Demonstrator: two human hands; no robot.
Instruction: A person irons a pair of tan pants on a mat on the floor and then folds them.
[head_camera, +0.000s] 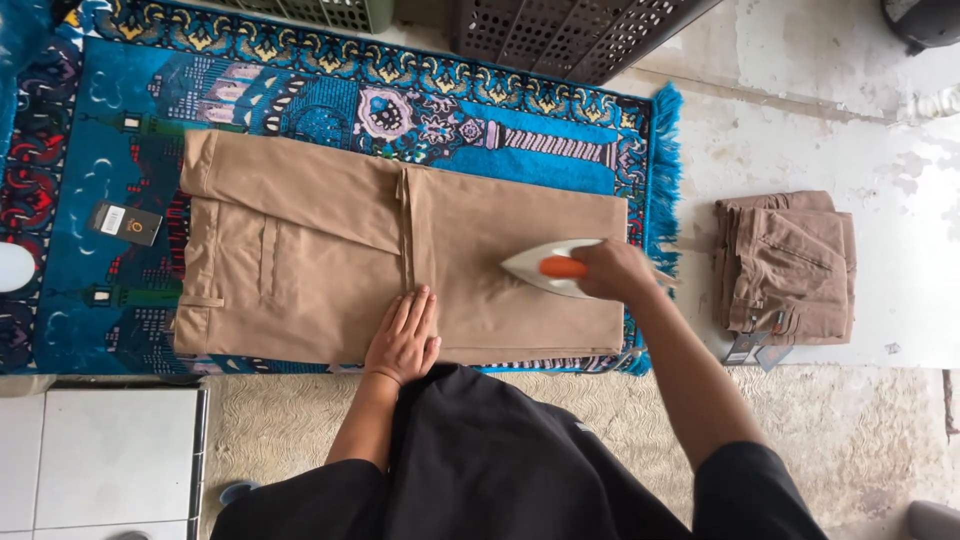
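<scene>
At frame centre the right hand (612, 270) gripped a white iron (545, 268) on tan trousers (320, 260), the left hand (404, 338) lay flat and open beside it, and a black rectangular tag (124, 222) lay at left.

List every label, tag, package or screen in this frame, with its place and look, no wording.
Dark rectangular hang tag: lies on the blue patterned rug, left of the tan folded trousers; black card with a white patch and a small gold mark.
Grey hang tags: at the near edge of the stack of folded brown trousers on the right; small overlapping cards.
No packages or screens show.
</scene>
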